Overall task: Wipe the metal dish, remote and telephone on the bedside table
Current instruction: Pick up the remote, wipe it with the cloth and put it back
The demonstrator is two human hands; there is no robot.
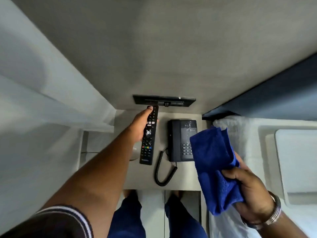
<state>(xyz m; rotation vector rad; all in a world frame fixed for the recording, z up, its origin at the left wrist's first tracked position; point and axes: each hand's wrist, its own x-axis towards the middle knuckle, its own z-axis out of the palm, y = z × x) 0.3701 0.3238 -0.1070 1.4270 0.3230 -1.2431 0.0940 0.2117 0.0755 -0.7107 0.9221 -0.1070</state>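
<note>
My left hand (pixel 139 125) grips a long black remote (pixel 148 138) from its left side, fingertip at its far end, over the grey bedside table (pixel 180 179). A black telephone (pixel 181 140) lies flat to the remote's right, with its coiled cord (pixel 164 170) looping toward the front edge. My right hand (pixel 247 188) holds a folded blue cloth (pixel 216 167), raised over the phone's right edge and hiding part of its keypad. A pale rounded metal dish (pixel 134 153) peeks out under my left forearm, mostly hidden.
A dark socket panel (pixel 164 100) is set in the wall behind the table. The bed with white linen (pixel 283 160) adjoins the table on the right, below a dark blue headboard (pixel 274 98). A pale wall stands left. My legs are below the front edge.
</note>
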